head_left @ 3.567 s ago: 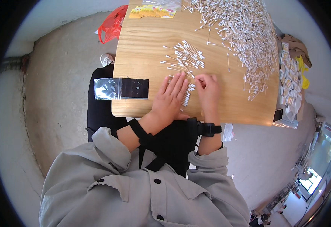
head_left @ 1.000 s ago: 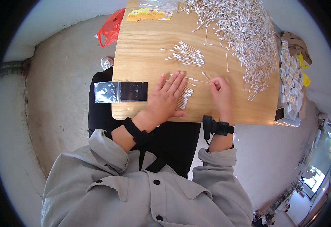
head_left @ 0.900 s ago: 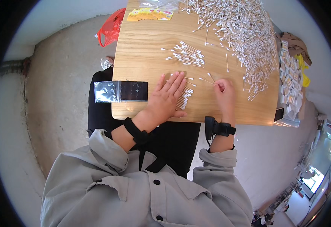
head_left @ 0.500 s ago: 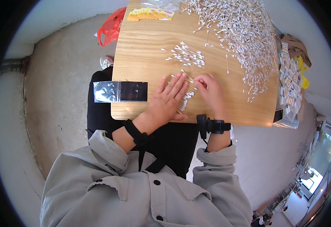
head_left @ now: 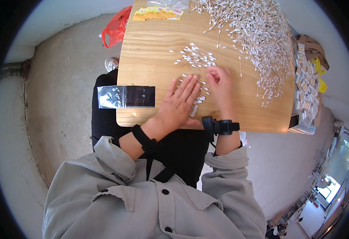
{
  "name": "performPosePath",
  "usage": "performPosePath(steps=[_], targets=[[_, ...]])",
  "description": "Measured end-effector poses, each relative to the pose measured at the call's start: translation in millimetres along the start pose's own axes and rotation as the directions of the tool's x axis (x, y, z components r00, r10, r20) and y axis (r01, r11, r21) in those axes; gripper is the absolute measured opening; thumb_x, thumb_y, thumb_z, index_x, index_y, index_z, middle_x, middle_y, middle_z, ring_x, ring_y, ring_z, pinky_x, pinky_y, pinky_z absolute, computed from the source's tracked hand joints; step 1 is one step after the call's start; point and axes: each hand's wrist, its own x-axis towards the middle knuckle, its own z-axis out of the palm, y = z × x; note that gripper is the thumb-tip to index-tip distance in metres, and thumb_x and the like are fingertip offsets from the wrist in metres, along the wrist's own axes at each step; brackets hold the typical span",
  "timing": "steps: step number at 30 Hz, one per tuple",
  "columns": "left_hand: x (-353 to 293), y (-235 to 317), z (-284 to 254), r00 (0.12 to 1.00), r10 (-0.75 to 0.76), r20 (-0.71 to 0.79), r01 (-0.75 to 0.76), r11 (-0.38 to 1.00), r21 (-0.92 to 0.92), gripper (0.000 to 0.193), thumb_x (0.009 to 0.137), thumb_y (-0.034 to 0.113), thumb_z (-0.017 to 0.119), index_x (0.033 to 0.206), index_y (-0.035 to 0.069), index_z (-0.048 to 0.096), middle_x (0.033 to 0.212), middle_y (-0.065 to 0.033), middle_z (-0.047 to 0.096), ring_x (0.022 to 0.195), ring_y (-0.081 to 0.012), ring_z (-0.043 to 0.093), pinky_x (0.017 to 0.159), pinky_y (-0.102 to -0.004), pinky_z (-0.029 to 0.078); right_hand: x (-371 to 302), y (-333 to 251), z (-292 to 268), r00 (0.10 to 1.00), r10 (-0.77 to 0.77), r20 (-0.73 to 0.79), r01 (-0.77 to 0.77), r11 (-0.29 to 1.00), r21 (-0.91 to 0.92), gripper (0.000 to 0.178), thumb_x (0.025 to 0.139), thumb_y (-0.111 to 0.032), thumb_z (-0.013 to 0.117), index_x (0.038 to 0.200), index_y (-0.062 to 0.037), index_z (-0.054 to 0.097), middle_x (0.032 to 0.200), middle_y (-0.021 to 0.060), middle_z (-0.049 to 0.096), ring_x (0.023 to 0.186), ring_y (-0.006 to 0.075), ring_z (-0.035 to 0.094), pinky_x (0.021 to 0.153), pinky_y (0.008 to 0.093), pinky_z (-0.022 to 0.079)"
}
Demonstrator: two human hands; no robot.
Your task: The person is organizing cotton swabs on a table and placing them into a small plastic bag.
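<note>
While the person in a grey button-front shirt and black trousers sits close to the near edge of the light brown wooden table, both forearms reach over it, each with a black strap at the wrist. The left hand lies flat, palm down, and its fingers are stretched out and grasp nothing. Under it and just beside it, on its right, there is a narrow row of white-tipped cotton swabs, with the sticks partly covered by the hand. Left of this hand, a flat plastic bag, half black and half shiny clear, hangs over the left edge of the table.

A little farther, the right hand has its fingers curled, the thumb and forefinger near the end of one thin swab; I cannot tell whether they pinch it. This swab lies at the near border of a small loose group of cotton swabs.

At the far right, a big heap of cotton swabs spreads along the table edge. At the far left, yellow printed packets are overlapping, near clear plastic wrapping.
</note>
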Motion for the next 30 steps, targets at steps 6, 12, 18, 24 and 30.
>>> performPosePath(steps=[6, 12, 18, 24, 30], targets=[[0.8, 0.2, -2.2, 1.000, -0.003, 0.024, 0.003, 1.000, 0.020, 0.110, 0.065, 0.062, 0.069, 0.144, -0.002, 0.027, 0.152, -0.0188, 0.024, 0.142, -0.0326, 0.020, 0.114, -0.0517, 0.014, -3.4, 5.0, -8.8, 0.991, 0.115, -0.066, -0.126, 0.974, -0.190, 0.007, 0.080, -0.006, 0.067, 0.086, -0.0056, 0.065, 0.084, 0.0101, 0.057, 0.070, 0.0199, 0.060, 0.064, 0.0321, 0.050], [9.5, -14.4, -3.8, 0.992, -0.079, -0.101, 0.080, 0.997, 0.009, 0.102, 0.069, 0.061, 0.067, 0.141, -0.004, 0.033, 0.151, -0.0214, 0.022, 0.141, -0.0352, 0.020, 0.114, -0.0526, 0.015, -36.6, 25.2, -41.4, 0.996, 0.094, 0.007, -0.092, 0.986, -0.136, 0.006, 0.081, -0.007, 0.067, 0.085, -0.0041, 0.064, 0.083, 0.0071, 0.056, 0.067, 0.0180, 0.058, 0.063, 0.0303, 0.048], [23.3, -29.9, -11.2, 0.975, -0.143, -0.167, 0.156, 0.985, 0.069, 0.092, 0.073, 0.058, 0.066, 0.133, -0.008, 0.040, 0.145, -0.0203, 0.030, 0.138, -0.0338, 0.025, 0.114, -0.0510, 0.017, -50.0, 41.9, -52.6, 0.797, 0.181, -0.576, -0.310, 0.941, -0.133, 0.012, 0.087, -0.009, 0.063, 0.098, -0.0041, 0.065, 0.082, 0.0033, 0.059, 0.072, 0.0129, 0.056, 0.067, 0.0268, 0.047], [23.3, -30.1, -12.9, 0.980, -0.135, -0.148, 0.144, 0.988, 0.051, 0.081, 0.078, 0.046, 0.067, 0.132, -0.008, 0.040, 0.137, -0.0164, 0.037, 0.134, -0.0314, 0.031, 0.113, -0.0486, 0.020, -20.0, 30.6, -10.6, 0.918, 0.207, -0.337, -0.192, 0.978, 0.078, 0.023, 0.084, -0.008, 0.066, 0.107, -0.0051, 0.064, 0.090, 0.0053, 0.058, 0.073, 0.0145, 0.057, 0.069, 0.0276, 0.048], [18.4, -33.2, -13.7, 0.977, -0.094, -0.191, 0.111, 0.990, 0.083, 0.069, 0.078, 0.036, 0.069, 0.128, -0.005, 0.046, 0.134, -0.0154, 0.041, 0.131, -0.0309, 0.035, 0.113, -0.0457, 0.022, 8.0, -7.0, 9.9, 0.975, 0.151, -0.165, -0.152, 0.988, 0.002, 0.027, 0.077, -0.008, 0.071, 0.103, -0.0109, 0.066, 0.089, 0.0062, 0.055, 0.071, 0.0169, 0.057, 0.065, 0.0300, 0.050]])
